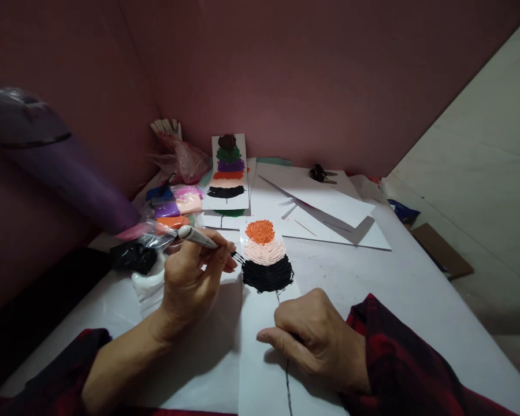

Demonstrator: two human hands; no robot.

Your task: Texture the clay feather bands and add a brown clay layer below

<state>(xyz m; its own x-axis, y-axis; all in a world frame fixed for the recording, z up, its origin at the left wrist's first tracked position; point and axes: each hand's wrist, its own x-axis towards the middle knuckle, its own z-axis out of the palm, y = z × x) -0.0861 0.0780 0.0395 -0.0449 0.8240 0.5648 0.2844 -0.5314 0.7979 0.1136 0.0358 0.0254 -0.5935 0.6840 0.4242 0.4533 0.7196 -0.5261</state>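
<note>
My left hand [195, 277] is closed on a white pen-like tool [199, 237], its dark tip touching the left edge of the black clay band on a white card [264, 370]. The card's clay leaf [266, 257] has orange, peach and black layers above a drawn stem. Curled into a loose fist, my right hand [312, 341] presses on the card below the leaf.
A finished multicoloured clay leaf card [226, 170] leans against the maroon wall. Packets of coloured clay [173, 208] lie at the left beside a plastic bag [186, 159]. White cut paper sheets [329, 214] and keys [320, 173] lie behind. A purple object [65, 167] juts in at left.
</note>
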